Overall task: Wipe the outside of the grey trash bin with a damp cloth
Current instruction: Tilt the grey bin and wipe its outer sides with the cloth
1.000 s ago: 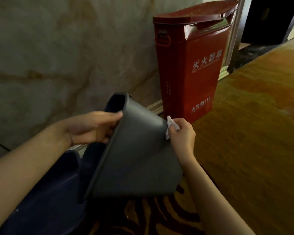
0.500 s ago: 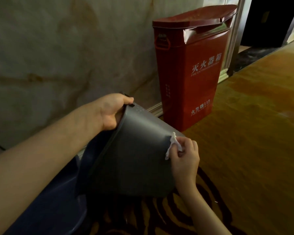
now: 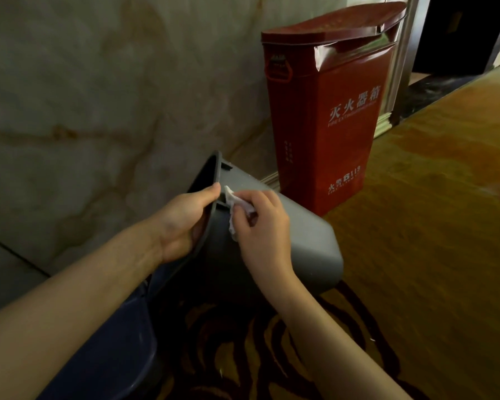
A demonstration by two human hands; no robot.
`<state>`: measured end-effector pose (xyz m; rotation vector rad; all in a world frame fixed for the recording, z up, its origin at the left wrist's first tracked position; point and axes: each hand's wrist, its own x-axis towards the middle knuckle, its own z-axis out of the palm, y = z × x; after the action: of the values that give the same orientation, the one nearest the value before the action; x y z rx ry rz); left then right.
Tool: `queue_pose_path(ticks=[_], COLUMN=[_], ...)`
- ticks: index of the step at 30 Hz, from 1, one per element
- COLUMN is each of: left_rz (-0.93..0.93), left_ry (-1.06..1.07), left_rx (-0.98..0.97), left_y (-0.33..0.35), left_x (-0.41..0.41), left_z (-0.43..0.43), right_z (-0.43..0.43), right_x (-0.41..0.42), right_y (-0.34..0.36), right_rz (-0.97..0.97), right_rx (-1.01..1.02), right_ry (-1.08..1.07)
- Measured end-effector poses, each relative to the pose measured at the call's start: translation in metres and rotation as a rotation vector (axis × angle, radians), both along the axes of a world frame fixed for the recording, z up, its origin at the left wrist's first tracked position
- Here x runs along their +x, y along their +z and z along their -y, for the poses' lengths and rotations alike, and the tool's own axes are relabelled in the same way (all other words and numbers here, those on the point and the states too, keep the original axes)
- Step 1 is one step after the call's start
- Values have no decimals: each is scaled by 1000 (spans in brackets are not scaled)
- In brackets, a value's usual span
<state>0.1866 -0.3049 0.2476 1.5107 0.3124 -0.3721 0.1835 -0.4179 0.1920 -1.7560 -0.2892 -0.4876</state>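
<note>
Moved since half a second ago: right hand and white cloth up from the lower wall of the bin to just under its rim; bin tipped further onto its side. Nearest, two bare forearms reaching in from the bottom edge, over dark clothing at lower left and a dark-swirled carpet. Beyond them, left hand gripping the rim of the grey trash bin, thumb hooked over the edge, remaining fingers hidden, probably curled inside. Right fingers closed around the crumpled cloth, pressing it against the bin's outer wall just beside the rim and close to the left thumb. Bin held off the floor, lying tilted, mouth toward the wall at left, base toward the right. Behind the bin, a red fire extinguisher box standing upright against the wall, near but apparently not touching. Farthest, brown carpeted floor and a dark doorway. Step in hand, judging by the pose: wiping the band under the rim. Next move likely: drag the cloth along the wall toward the base, or rotate the bin with the left hand to bring up an unwiped face, holding the rim firmly under the wiping pressure.
</note>
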Motion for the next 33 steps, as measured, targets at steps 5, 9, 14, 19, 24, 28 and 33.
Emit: queue_pose_path(ticks=[5,9,14,19,24,28,33], left_rz=[18,30,28,24,35,24,35], left_ry=[62,75,66,23,-4,-19,13], left_rx=[-3,-34,-64,-121,-170,-149,-101], left_y=[-1,-2,-2,-2,-7,-9,-6], left_x=[-3,-3,-3,-3,-1,1,5], left_z=[-9,-16,-10,-9,-5,-4,0], right_z=[29,70,77,32,-5,3,11], right_x=[7,18,17,8,12,26,46], right_y=[-41,-76,-79,-15,20,13,3], right_rz=[-178,-381,-402,-103,-160,-193,-201], right_rx=[-45,-79,-48,19,93,113,83], right_ry=[-121,-346,-420,-154,61,7,-46])
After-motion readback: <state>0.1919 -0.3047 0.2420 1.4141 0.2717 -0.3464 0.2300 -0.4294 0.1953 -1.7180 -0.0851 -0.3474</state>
